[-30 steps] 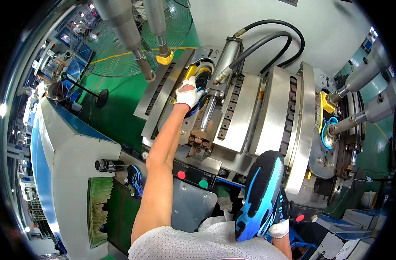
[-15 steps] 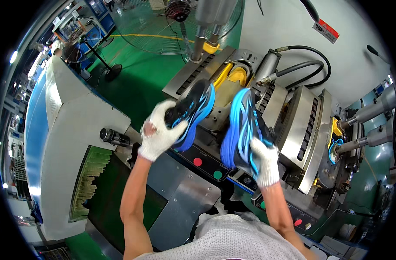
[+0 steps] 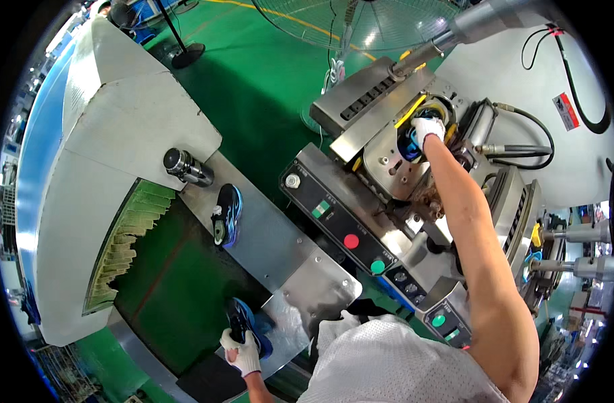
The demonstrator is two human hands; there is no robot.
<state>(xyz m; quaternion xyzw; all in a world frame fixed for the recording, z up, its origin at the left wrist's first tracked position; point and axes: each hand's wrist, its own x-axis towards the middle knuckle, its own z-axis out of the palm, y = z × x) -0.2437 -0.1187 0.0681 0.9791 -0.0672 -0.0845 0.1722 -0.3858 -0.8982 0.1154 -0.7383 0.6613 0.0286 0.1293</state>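
Observation:
My left hand (image 3: pixel 242 354), in a white knit glove, is closed round one end of a black and blue sports shoe (image 3: pixel 242 321) at the corner of the metal ledge. My right hand (image 3: pixel 428 127), gloved too, reaches into the pressing machine (image 3: pixel 387 164) and grips a blue and dark shoe (image 3: pixel 409 144) at its mould. The glove and the machine parts hide much of that shoe. Another black and blue shoe (image 3: pixel 229 215) lies on the ledge (image 3: pixel 267 245), apart from both hands.
The machine's front panel (image 3: pixel 334 225) carries red and green buttons. A black cylinder (image 3: pixel 187 166) sits beside the conveyor opening (image 3: pixel 136 245) with its green strip curtain. A wire fan (image 3: pixel 361 23) stands behind, and hoses (image 3: pixel 522 127) bend at the right.
My hands, both holding shoes before the machine, have moved apart. The left is now low by the ledge, the right far inside the machine. The view has shifted left; a shoe shows on the ledge.

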